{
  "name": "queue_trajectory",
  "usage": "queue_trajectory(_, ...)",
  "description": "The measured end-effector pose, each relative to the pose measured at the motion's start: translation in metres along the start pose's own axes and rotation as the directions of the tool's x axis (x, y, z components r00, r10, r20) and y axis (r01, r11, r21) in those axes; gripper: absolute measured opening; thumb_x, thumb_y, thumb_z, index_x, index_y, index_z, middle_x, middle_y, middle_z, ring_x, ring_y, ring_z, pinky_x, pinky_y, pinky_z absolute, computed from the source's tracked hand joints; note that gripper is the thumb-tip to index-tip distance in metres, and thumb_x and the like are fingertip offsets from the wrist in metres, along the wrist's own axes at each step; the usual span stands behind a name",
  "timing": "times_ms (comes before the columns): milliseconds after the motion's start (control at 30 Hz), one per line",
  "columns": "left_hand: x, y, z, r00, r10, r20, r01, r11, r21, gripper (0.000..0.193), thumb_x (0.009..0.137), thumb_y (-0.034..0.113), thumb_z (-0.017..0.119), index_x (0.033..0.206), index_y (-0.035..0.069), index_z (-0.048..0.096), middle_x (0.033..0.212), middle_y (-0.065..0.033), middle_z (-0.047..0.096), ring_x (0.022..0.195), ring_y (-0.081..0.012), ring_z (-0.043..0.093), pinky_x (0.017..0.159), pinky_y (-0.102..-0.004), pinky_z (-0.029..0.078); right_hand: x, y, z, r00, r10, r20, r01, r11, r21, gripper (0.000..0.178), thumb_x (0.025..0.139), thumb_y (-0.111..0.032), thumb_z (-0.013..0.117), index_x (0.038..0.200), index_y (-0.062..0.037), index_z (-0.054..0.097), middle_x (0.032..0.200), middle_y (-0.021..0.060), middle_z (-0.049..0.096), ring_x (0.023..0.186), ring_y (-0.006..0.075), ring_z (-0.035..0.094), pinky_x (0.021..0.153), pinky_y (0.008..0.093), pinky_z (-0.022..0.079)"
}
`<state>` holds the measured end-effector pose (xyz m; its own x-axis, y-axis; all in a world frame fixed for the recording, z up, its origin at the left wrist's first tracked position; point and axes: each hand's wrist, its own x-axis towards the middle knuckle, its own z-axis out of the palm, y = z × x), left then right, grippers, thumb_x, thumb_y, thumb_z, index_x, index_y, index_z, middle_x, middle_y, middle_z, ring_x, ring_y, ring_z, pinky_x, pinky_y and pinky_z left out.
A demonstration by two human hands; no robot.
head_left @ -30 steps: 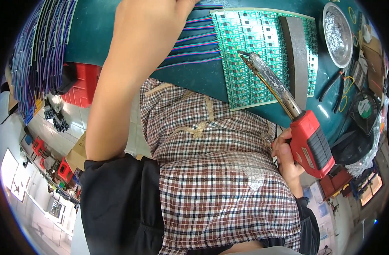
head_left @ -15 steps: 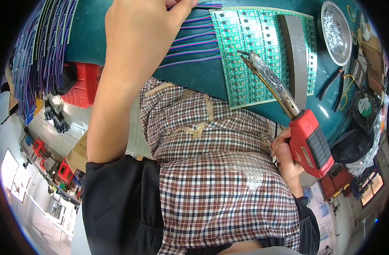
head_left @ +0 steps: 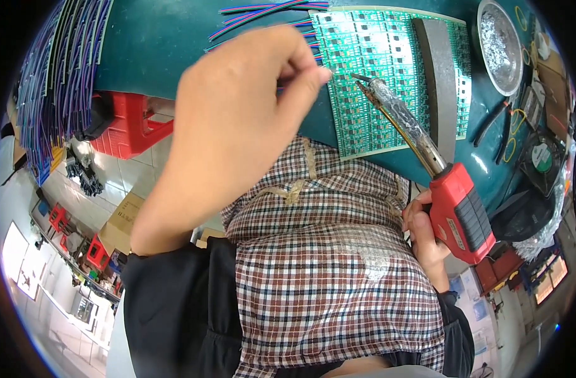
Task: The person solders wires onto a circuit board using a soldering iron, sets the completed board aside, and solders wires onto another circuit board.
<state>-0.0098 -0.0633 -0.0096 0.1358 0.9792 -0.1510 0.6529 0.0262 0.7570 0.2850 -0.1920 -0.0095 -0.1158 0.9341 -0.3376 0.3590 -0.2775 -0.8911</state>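
My left hand (head_left: 234, 107) is closed, its thumb and fingertips together at the left edge of a green circuit board panel (head_left: 357, 126); whatever it may pinch there is too small to make out. Thin multicoloured wires (head_left: 263, 14) fan out from that same edge, some of them behind the hand. Low on the right, my right hand (head_left: 423, 236) grips a red-handled soldering gun (head_left: 461, 211). The iron's tip points up and left over the panel. A curved dark grey bar (head_left: 436, 82) lies across the panel's right part.
A metal bowl (head_left: 483, 38) with silvery bits inside stands at the far right. Below it are pliers (head_left: 508, 120) and a small black fan (head_left: 540, 157). Long wire bundles (head_left: 61, 88) hang at the left table edge, above a red plastic stool (head_left: 121, 129). A checked apron (head_left: 326, 271) covers my lap.
My left hand has come down and right, from the upper wires to the panel's left edge. Upper wires now lie more slanted. The right hand and soldering gun have hardly moved.
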Motion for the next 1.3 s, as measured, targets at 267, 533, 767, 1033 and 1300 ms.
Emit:
queue_trajectory(267,-0.011,-0.005,0.021,0.999,0.007,-0.048,-0.002,0.994,0.108,0.015,0.088,0.011,0.076,0.081,0.002,0.066,0.074,-0.0025,0.057,0.06,-0.0103,0.052,0.057,-0.0257,0.043,0.0,0.003,-0.007,0.992,-0.025,0.126,0.029,0.999,-0.032,0.04,0.097,-0.015,0.065,0.13,0.005,0.055,0.07,0.0033,0.052,0.057,0.0116,0.048,0.058,0.029,0.043)
queue_trajectory(533,-0.01,-0.007,0.025,0.998,-0.001,-0.07,0.011,0.99,0.141,0.018,0.087,0.011,0.075,0.076,0.002,0.064,0.074,-0.0025,0.057,0.058,-0.0116,0.052,0.055,-0.0273,0.042,0.002,-0.003,-0.005,0.988,0.018,0.154,-0.013,0.999,-0.034,0.03,0.094,-0.008,0.064,0.12,0.0036,0.057,0.074,0.0045,0.053,0.06,0.0128,0.051,0.059,0.0296,0.045)
queue_trajectory(767,-0.009,-0.008,0.025,0.997,-0.009,-0.075,0.02,0.99,0.139,0.02,0.087,0.011,0.075,0.075,0.002,0.063,0.073,-0.0025,0.056,0.057,-0.0115,0.051,0.054,-0.0274,0.041,0.012,-0.009,-0.001,0.989,0.016,0.148,-0.012,0.999,-0.031,0.015,0.09,0.002,0.058,0.105,0.0025,0.057,0.082,0.0077,0.054,0.062,0.0133,0.053,0.057,0.0285,0.047)
queue_trajectory(1033,-0.009,-0.01,0.027,0.997,0.0,-0.074,0.012,0.987,0.158,0.02,0.087,0.012,0.075,0.075,0.002,0.063,0.073,-0.0033,0.058,0.058,-0.0123,0.055,0.055,-0.0275,0.044,0.013,-0.01,-0.001,0.986,0.037,0.165,-0.029,0.998,-0.052,0.009,0.091,-0.001,0.06,0.099,0.0004,0.057,0.08,0.0082,0.055,0.06,0.0129,0.05,0.056,0.0282,0.046)
queue_trajectory(1300,-0.01,-0.01,0.027,0.996,0.016,-0.09,-0.001,0.985,0.17,0.02,0.086,0.013,0.075,0.075,0.002,0.064,0.074,-0.0041,0.058,0.059,-0.0145,0.058,0.055,-0.0285,0.046,0.005,-0.009,-0.002,0.991,0.054,0.124,-0.046,0.997,-0.069,0.016,0.094,-0.011,0.063,0.101,0.0014,0.057,0.077,0.0073,0.055,0.062,0.0136,0.053,0.058,0.029,0.045)
